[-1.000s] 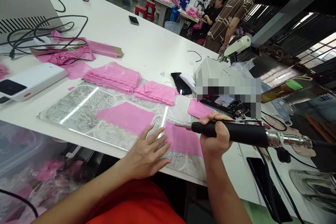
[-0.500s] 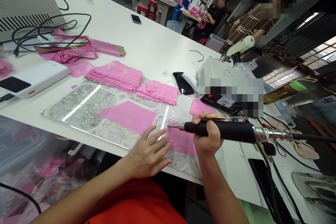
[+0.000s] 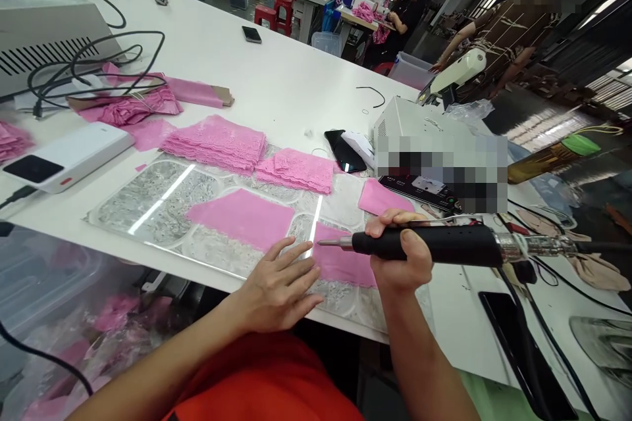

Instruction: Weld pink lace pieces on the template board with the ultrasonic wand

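My right hand is wrapped round a black corded handpiece with a slim metal tip, held level and pointing left. Its tip is over the left edge of a pink fabric piece; whether they touch I cannot tell. My left hand lies flat with fingers spread, its fingertips at that edge. Left of it, a larger pink fabric piece rests on the patterned glossy board. Behind are a tall stack of pink lace pieces and a smaller stack of pink lace pieces.
A grey control box stands at the right, with cables and a long black phone-like slab before it. A white power bank lies at the left. A clear plastic bin is below the table edge. Two people are in the background.
The handpiece and my right hand have shifted slightly right in the view, while my left hand stays almost still. The standing person at the back right has changed posture.
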The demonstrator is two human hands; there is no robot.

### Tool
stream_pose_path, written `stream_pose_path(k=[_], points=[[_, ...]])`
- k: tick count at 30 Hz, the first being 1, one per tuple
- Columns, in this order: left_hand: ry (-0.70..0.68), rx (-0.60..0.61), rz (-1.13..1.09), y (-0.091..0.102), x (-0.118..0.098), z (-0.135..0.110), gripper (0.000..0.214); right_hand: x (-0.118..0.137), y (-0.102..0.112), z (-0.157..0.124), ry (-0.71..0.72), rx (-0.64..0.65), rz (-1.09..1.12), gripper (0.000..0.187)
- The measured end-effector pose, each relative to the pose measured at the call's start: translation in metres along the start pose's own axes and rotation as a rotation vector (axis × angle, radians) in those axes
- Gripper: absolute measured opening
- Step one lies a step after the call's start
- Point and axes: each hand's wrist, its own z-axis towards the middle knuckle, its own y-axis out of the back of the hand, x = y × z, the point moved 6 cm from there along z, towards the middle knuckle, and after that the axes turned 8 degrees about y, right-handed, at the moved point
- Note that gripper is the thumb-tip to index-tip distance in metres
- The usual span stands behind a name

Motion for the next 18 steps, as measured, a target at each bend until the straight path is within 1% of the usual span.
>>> stream_pose_path(k=[3, 11, 18], points=[[-0.002, -0.004, -0.003, 0.0004, 0.0004, 0.0007, 0.024, 0.0000, 0.0025, -0.0022, -0.027, 0.003, 0.024, 0.012], [0.021, 0.012, -0.004, -0.0036, 0.0009, 0.0016, 0.023, 0.0000, -0.0046, -0.0035, -0.015, 0.056, 0.016, 0.012], [0.025, 0.010, 0.001, -0.0034, 0.0009, 0.0012, 0.023, -0.0014, -0.0049, -0.0053, -0.018, 0.079, -0.026, 0.008]])
